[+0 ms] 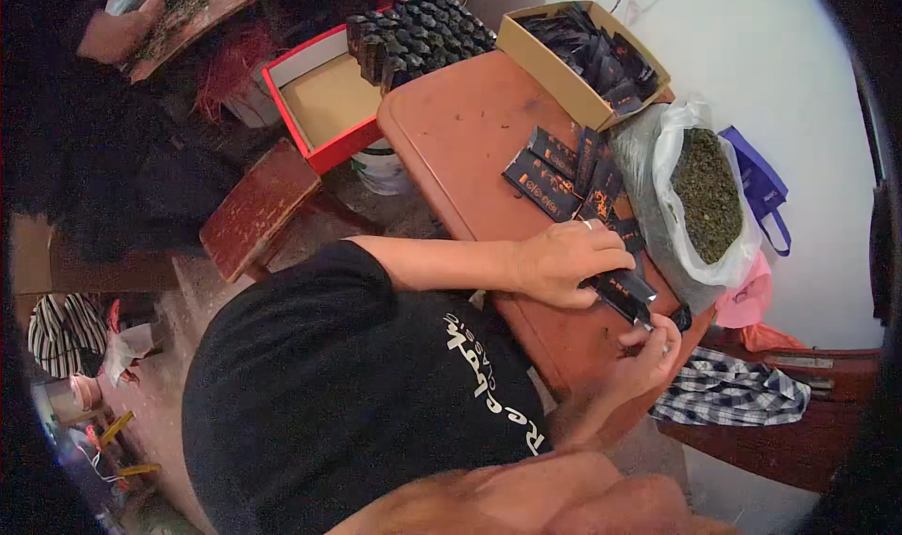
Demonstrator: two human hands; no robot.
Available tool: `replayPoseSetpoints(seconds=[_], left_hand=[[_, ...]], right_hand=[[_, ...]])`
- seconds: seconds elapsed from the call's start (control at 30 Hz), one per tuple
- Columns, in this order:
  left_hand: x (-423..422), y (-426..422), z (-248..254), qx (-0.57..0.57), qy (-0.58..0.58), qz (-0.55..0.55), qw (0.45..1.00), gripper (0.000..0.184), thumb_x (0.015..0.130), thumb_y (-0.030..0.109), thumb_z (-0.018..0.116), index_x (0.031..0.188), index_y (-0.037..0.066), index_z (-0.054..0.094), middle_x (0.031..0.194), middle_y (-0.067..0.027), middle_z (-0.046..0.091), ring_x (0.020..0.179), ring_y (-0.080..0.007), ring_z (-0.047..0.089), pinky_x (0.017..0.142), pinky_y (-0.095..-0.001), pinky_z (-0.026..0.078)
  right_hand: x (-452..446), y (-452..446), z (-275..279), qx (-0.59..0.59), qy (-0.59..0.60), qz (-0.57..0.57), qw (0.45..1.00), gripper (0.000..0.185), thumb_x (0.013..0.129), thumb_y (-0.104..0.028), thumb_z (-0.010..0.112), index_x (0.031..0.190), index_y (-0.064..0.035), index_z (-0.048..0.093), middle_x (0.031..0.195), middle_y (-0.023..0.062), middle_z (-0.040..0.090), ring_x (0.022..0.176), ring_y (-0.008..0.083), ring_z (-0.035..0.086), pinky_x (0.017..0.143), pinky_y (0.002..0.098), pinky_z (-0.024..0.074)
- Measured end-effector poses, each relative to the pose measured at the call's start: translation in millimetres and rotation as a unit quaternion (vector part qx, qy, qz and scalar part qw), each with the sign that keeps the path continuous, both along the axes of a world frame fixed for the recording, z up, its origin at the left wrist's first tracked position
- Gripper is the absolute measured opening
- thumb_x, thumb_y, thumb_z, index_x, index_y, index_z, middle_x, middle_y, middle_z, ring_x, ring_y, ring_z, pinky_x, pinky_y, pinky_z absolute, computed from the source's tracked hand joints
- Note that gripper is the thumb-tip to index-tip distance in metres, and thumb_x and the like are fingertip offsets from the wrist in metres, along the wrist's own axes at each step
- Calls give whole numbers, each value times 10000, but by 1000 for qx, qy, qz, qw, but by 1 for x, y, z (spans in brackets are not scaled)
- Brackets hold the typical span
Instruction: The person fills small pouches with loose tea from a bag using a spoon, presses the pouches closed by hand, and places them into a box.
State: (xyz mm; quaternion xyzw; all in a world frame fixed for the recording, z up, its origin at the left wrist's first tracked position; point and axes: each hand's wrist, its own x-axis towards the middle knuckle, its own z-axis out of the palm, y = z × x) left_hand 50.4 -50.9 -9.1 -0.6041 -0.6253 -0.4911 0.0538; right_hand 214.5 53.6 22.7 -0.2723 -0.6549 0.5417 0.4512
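My left hand point(575, 261), with a ring on one finger, is closed around a black packet point(628, 289) with orange print, above the table. At the packet's far end a shiny silvery edge shows. My right hand point(656, 349) pinches at that end, its fingers curled; exactly what lies between the fingertips is partly hidden. Several more black printed packets point(545, 186) lie flat on the table just beyond my left hand. Beside them stands a clear plastic bag point(662, 173), its rim rolled open around dried green leaf point(707, 197).
The reddish-brown table point(460, 112) has a yellowish box point(550, 75) of black packets at its far corner. A red-edged box point(334, 145) holds stacked black packets. A wooden stool point(258, 206) stands left. Another person's hand point(122, 32) is at a table, upper left. Checked cloth point(733, 389) lies right.
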Motion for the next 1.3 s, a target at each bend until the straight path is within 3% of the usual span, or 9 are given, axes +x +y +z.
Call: replayPoseSetpoints(seconds=[0.2,0.43,0.53,0.73,0.8,1.03,1.3], left_hand=[[-3,-9,-2,34,9,14,999,581,643,134,708,1205,85,569,1134,-151,572,1036,-356,557,903,-442,485],[-2,-24,-5,74,0,19,997,563,627,122,707,1167,55,562,1110,-173,557,1044,-366,535,921,-440,465],[1,-26,-4,113,19,27,993,504,607,153,700,1080,64,550,1023,-146,546,943,-365,535,829,-441,461],[2,-33,-8,117,19,32,992,507,603,159,707,1077,65,554,1014,-142,554,940,-358,540,829,-440,460],[0,-36,-9,95,4,20,995,537,613,141,713,1122,58,564,1084,-149,555,1009,-359,533,885,-444,459],[1,-38,-15,51,-9,3,999,562,632,131,715,1171,59,574,1141,-142,573,1083,-350,535,947,-442,451],[-3,-36,-13,72,-24,14,997,493,648,106,699,1128,66,590,1078,-133,613,1045,-360,581,888,-446,494]], right_hand=[[3,-7,-3,53,11,30,998,180,979,-139,484,1000,2,593,588,18,544,526,77,426,572,232,349],[-2,-7,2,-9,36,64,997,193,975,-164,484,993,1,582,550,23,517,516,79,411,562,216,345],[-1,-6,0,-26,58,88,994,192,973,-175,491,985,-3,576,536,19,505,503,74,401,544,205,338],[3,-10,-4,-62,56,103,991,174,974,-185,508,1016,-24,559,517,10,498,450,68,383,448,206,306],[3,-12,-4,-56,37,83,994,176,977,-192,511,1028,-29,555,509,7,495,430,63,374,424,204,290],[7,-9,-10,-46,46,78,995,184,975,-205,522,1010,-30,566,513,0,496,433,46,376,426,188,285],[-5,-2,-15,-39,40,94,994,184,966,-195,514,984,-24,579,535,0,498,472,51,409,453,191,287]])
